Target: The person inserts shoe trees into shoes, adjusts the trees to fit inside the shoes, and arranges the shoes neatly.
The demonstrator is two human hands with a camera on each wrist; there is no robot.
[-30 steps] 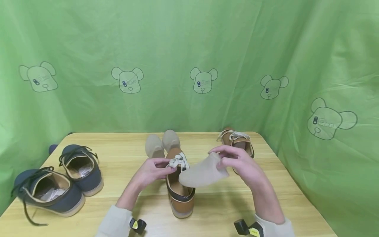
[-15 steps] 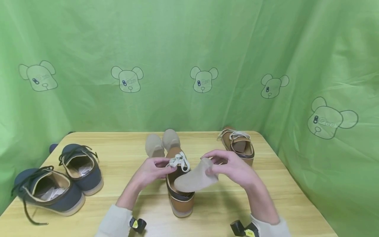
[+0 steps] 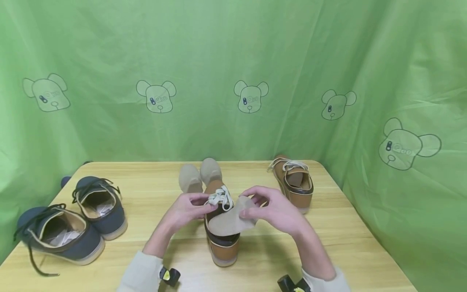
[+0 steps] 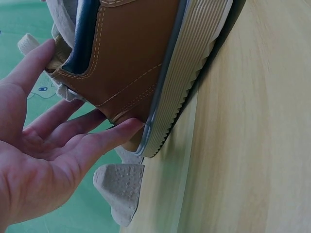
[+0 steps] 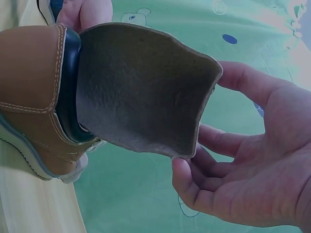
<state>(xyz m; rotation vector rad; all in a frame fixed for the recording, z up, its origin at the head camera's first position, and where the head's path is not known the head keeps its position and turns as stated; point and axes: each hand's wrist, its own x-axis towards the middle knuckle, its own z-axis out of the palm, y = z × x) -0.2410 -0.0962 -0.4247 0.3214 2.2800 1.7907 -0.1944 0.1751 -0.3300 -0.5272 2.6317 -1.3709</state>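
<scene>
A brown lace-up shoe (image 3: 223, 254) with a dark collar stands at the middle of the table, heel toward me. My left hand (image 3: 185, 211) holds it at the white laces (image 3: 219, 196); in the left wrist view the thumb is at the tongue and a finger touches the shoe's side (image 4: 131, 73). My right hand (image 3: 279, 211) pinches the end of a grey moulded-pulp shoe insert (image 3: 227, 223) between thumb and fingers. Its rounded end reaches into the shoe's opening, tilted. From the right wrist, the insert's hollow side (image 5: 141, 92) shows, the far end hidden inside the collar.
Two more grey pulp inserts (image 3: 189, 178) stand beyond the shoe's toe. The matching brown shoe (image 3: 300, 198) is at the back right, with something brown inside. Two navy shoes (image 3: 85, 243) with dark laces are on the left. Green curtains surround the wooden table (image 3: 328, 247).
My right hand has moved left with the insert, bringing its rounded end from above the shoe's right side into the opening. The left hand has stayed at the laces.
</scene>
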